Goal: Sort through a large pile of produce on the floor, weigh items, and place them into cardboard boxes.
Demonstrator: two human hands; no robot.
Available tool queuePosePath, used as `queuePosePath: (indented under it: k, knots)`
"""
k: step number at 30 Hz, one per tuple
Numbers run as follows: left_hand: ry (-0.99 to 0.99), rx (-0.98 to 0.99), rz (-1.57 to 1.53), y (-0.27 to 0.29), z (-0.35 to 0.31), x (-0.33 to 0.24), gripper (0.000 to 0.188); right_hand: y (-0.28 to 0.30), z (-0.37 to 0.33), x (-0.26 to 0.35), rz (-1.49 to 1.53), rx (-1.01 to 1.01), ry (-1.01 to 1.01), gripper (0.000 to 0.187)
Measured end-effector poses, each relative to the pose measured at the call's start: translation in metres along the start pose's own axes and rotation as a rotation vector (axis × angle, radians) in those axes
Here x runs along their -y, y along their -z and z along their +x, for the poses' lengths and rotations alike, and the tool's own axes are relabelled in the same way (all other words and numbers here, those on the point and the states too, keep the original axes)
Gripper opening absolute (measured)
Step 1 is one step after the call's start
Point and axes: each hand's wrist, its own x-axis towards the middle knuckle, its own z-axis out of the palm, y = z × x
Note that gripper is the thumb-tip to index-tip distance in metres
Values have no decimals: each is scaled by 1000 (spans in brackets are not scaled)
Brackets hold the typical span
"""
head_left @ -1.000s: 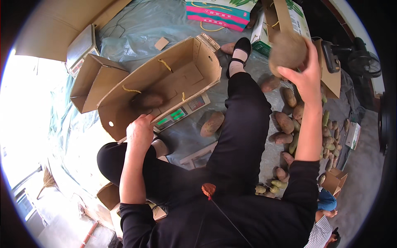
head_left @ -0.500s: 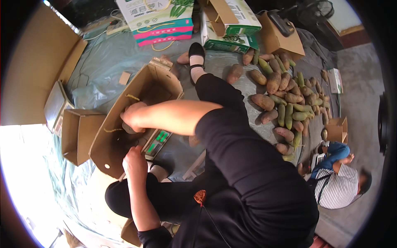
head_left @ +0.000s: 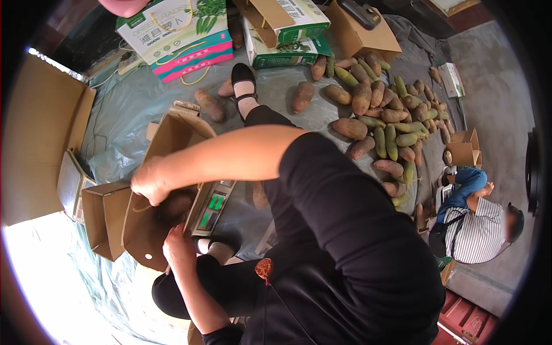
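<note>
An open, long cardboard box [head_left: 137, 233] stands tilted in front of me, with a yellow cord on its inner wall. My right hand [head_left: 150, 179] reaches across to its left rim, slightly blurred, fingers curled over the wall near the cord. In the shade inside lies a brownish root vegetable [head_left: 177, 206], below that hand. My left hand [head_left: 179, 248] is closed at the box's near edge; its fingertips are partly hidden. Along the box's right side shows a digital scale [head_left: 214, 204] with green lit displays. Whether the box rests on it I cannot tell.
Many green and reddish-brown root vegetables [head_left: 394, 118] lie heaped on plastic sheeting at right. A smaller open box [head_left: 103, 221] stands left. Printed cartons [head_left: 172, 34] and a brown box [head_left: 362, 40] stand at the back. A person in a striped shirt [head_left: 474, 236] sits at far right.
My right hand has moved from inside the box to its left rim, leaving the root vegetable inside. My left hand stays at the near edge. The whole view has shifted.
</note>
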Motion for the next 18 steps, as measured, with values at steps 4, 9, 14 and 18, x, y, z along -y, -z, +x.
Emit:
queuePosePath:
  k: [4,9,14,18]
  knots:
    - [59,21,52,9,-5,2,18,73,-81,-38,100,-556,61,44]
    - [25,-20,-18,7,0,3,20,64,-201,-193,382,-989,-428,48]
    - [48,-41,-69,-1,6,-3,20,-77,-310,-342,370,-1101,-1124,53]
    - [86,-19,-89,1,11,-9,19,-174,-354,-425,778,-1249,-1295,70]
